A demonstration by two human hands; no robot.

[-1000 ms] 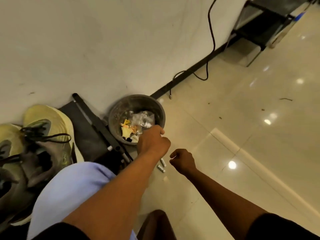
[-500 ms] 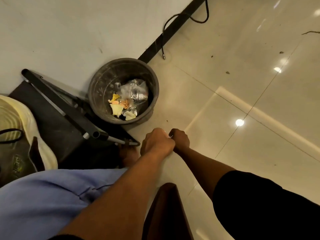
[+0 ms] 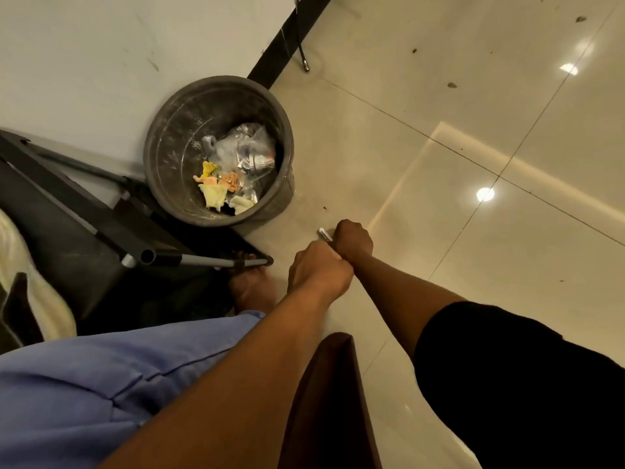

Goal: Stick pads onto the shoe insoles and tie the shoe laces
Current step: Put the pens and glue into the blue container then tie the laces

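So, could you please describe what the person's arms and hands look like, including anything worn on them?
Both forearms are bare, and so are the left hand and the right hand: no gloves, watch, rings or bands show. The right arm emerges from a short black sleeve that ends around the elbow. The left arm's sleeve is out of frame, so what covers its upper part cannot be told.

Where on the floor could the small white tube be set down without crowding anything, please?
The tiled floor right of both hands lies bare, out past the bin. Left is crowded: the bin holds wrappers, with the black frame and a bare foot beside it. The right hand holds the tube, touching the left hand.
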